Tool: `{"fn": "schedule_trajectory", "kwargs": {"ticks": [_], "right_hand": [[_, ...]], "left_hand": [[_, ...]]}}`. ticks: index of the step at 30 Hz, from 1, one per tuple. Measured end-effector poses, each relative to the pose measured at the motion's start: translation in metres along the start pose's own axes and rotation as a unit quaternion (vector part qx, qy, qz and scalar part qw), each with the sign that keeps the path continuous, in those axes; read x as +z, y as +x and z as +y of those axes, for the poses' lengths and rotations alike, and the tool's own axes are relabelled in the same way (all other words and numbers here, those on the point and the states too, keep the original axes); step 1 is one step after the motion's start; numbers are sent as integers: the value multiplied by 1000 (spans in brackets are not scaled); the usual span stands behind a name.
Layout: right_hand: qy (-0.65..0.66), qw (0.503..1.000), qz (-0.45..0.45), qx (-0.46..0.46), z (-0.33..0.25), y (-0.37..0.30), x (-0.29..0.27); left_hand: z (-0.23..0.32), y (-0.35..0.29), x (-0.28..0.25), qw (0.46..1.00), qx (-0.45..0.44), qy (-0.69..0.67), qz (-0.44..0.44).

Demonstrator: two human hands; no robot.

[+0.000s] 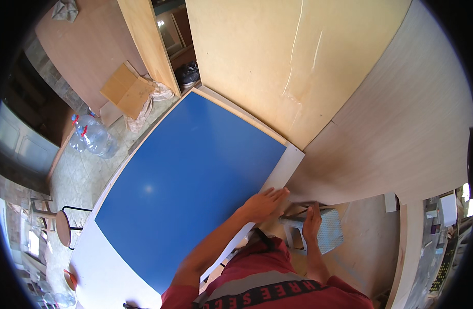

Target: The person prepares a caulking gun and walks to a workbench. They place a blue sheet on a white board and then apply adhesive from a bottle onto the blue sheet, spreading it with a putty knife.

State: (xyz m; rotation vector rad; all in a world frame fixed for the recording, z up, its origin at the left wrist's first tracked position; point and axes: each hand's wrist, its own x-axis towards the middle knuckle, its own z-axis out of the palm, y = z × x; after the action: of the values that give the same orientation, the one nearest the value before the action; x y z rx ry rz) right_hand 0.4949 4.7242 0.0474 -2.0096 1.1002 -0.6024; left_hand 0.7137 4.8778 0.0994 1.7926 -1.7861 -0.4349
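A large glossy blue panel (195, 180) lies on a white board (113, 270) in front of me. Along its far edge runs a light wood strip (241, 117). My left hand (265, 205) rests with fingers stretched over the white margin near the right edge, holding nothing that I can see. To its right, my right hand (312, 224) is raised with fingers extended and nothing visible in it. Its fingertips are close to the lower edge of a grey-brown wood-grain panel (396, 123); whether they touch cannot be made out.
A tall pale yellow panel (288, 56) stands beyond the blue one. Beside my right hand is a stool with a light-blue patterned cover (330, 232). Large clear plastic bottles (97, 139), an opened cardboard box (126, 92) and a round-seated stool (64, 228) stand left.
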Motion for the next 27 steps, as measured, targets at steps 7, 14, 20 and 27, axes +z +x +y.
{"fn": "schedule_trajectory", "kwargs": {"ticks": [7,14,20,27], "right_hand": [[-53,971,-2,-234,-45,17,31],[72,967,-3,-244,-109,66,77],[110,971,8,-211,-115,94,88],[123,980,-20,-153,-107,96,86]], "left_hand": [[-47,-19,-66,931,-245,232,138],[-39,-19,-60,941,-249,212,88],[-31,-10,-61,932,-284,189,122],[-20,3,-49,923,-342,118,136]]}}
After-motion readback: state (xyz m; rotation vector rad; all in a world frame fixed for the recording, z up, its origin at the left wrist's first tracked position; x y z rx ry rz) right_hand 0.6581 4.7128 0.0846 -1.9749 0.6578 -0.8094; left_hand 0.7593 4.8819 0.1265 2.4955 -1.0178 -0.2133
